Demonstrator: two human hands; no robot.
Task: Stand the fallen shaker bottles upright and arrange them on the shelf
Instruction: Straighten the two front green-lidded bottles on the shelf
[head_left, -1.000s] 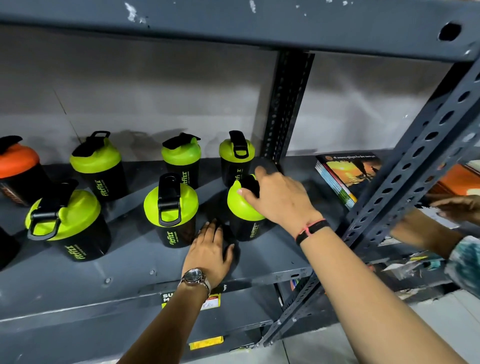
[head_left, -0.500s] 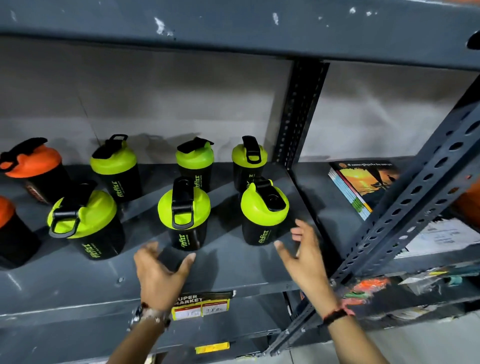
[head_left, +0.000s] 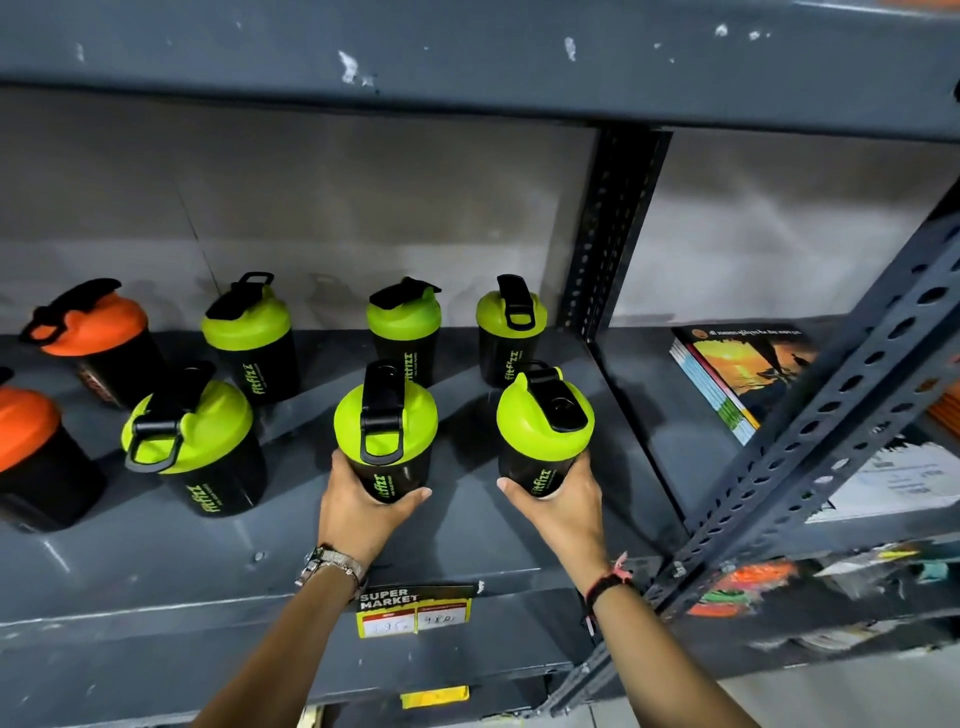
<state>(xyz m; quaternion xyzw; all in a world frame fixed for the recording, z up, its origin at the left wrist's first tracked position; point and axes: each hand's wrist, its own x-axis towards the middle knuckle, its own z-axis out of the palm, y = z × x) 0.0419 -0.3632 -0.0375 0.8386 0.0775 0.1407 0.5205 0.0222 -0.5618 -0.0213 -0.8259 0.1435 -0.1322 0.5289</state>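
Several black shaker bottles with lime-green lids stand upright in two rows on the grey metal shelf (head_left: 156, 561). My left hand (head_left: 358, 509) grips the base of the front middle bottle (head_left: 387, 431). My right hand (head_left: 561, 506) grips the base of the front right bottle (head_left: 543, 426). A third green-lidded bottle (head_left: 195, 441) stands front left. Three more green ones stand behind: back left bottle (head_left: 254, 338), back middle bottle (head_left: 405, 325), back right bottle (head_left: 511, 327). Two orange-lidded bottles, one (head_left: 93, 332) behind the other (head_left: 31, 447), stand at the far left.
A perforated upright post (head_left: 608, 228) closes the bay at the back right. A slanted perforated strut (head_left: 831, 410) crosses the right front. A stack of books (head_left: 743, 374) and papers (head_left: 904, 483) lie in the bay to the right. A price label (head_left: 413, 613) hangs on the shelf lip.
Both hands were off the bottles and open half a second ago. They have moved forward and closed around the bases of the front middle and front right bottles.
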